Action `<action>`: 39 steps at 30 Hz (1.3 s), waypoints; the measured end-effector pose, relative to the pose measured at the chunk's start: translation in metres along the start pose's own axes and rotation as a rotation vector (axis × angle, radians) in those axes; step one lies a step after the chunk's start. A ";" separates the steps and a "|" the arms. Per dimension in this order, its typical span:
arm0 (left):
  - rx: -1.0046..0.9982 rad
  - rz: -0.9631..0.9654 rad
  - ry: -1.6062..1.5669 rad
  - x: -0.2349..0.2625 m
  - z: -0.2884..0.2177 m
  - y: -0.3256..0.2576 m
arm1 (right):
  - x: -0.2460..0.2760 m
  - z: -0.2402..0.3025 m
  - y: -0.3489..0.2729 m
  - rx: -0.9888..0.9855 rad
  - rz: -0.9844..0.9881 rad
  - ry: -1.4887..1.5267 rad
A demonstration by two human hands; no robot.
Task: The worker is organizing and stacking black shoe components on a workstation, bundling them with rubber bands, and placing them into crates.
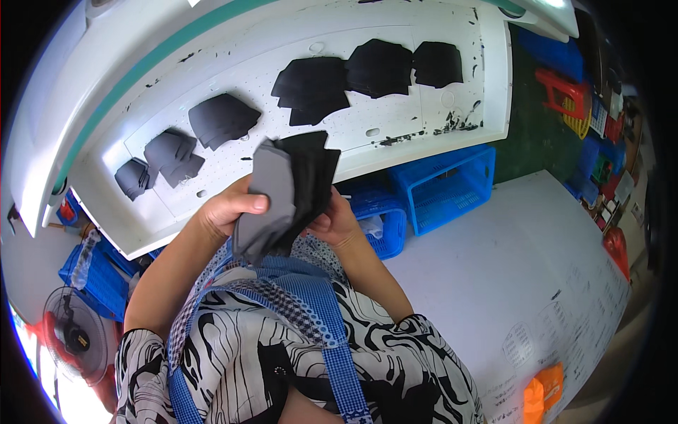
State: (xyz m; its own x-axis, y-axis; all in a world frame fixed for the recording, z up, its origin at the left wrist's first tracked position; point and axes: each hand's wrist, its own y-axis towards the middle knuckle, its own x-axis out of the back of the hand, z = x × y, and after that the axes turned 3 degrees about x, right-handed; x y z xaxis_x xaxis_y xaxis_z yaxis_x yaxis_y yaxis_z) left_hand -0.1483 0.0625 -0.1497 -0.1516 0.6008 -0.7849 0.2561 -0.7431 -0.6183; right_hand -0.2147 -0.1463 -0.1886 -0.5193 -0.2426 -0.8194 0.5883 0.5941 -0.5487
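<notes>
- Leftmost, a standing fan (pixel 70 336) sits low beside stacked blue crates (pixel 95 272), well apart from the work.
- On the white perforated counter (pixel 395 113), six stacks of black cut fabric pieces (pixel 311 88) lie in a curved row from lower left to upper right.
- Next, the left hand (pixel 229 206) is clamped on a bundle of dark grey fabric pieces (pixel 286 191), thumb pressed across the front face.
- Just right of it, the right hand (pixel 335 222) is closed on the bundle's back edge, mostly hidden behind the cloth, so the bundle is held above the counter's near edge, in front of the chest.
- Likely risk: the fanned pieces could slip out of the loose lower end and drop into the blue basket (pixel 448 187) below, since only the middle is pinched.
- Further right, a grey tabletop (pixel 508 268) carries an orange object (pixel 542 392).
</notes>
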 end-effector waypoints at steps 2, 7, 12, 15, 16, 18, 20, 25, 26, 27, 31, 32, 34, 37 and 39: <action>-0.073 0.029 -0.084 -0.001 0.008 -0.001 | -0.007 0.005 0.003 -0.008 0.120 -0.065; -0.221 -0.194 -0.147 0.020 0.006 -0.018 | 0.020 0.023 -0.005 0.054 0.233 -0.089; -0.138 -0.261 0.409 0.000 -0.029 -0.021 | 0.011 0.025 0.000 0.149 -0.040 -0.087; -0.331 -0.392 1.655 -0.006 -0.036 -0.006 | -0.031 0.032 -0.002 0.334 -0.219 -0.313; -0.284 -0.537 1.737 -0.004 -0.032 0.002 | -0.038 0.030 -0.004 0.376 -0.233 -0.639; -0.221 -0.704 1.835 -0.003 -0.031 0.018 | -0.063 0.005 -0.011 0.573 -0.006 -1.433; -0.210 -0.710 1.686 0.004 -0.038 0.024 | -0.070 -0.010 -0.021 0.486 0.057 -1.601; -0.109 -0.410 0.604 0.031 -0.056 0.007 | 0.009 0.013 -0.025 0.310 -0.316 -1.069; -0.095 -0.302 0.454 0.023 -0.054 -0.004 | 0.009 0.026 -0.022 0.250 -0.296 -0.692; -0.101 -0.237 0.461 0.018 -0.049 -0.011 | 0.006 0.026 -0.019 0.253 -0.296 -0.685; 0.204 0.262 1.233 -0.034 -0.034 0.022 | -0.005 0.023 0.003 0.158 -0.144 -0.414; 0.292 0.273 1.397 -0.041 -0.034 0.030 | -0.025 0.026 0.003 0.197 -0.175 -0.678; 0.247 0.227 1.388 -0.040 -0.034 0.038 | -0.037 0.035 0.000 0.242 -0.207 -0.948; 0.130 -0.001 1.005 -0.029 -0.026 0.042 | -0.029 0.058 -0.004 0.703 -0.490 -1.499; 0.095 -0.249 0.755 -0.037 -0.032 0.042 | -0.013 0.067 -0.008 0.716 -0.677 -1.554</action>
State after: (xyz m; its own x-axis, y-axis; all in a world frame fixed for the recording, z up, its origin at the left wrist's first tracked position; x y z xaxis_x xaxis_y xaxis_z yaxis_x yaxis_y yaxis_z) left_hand -0.1018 0.0185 -0.1454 0.5019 0.7644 -0.4047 0.2119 -0.5623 -0.7993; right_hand -0.1711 -0.1998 -0.1847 -0.0224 -0.9251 0.3792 0.8830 -0.1962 -0.4264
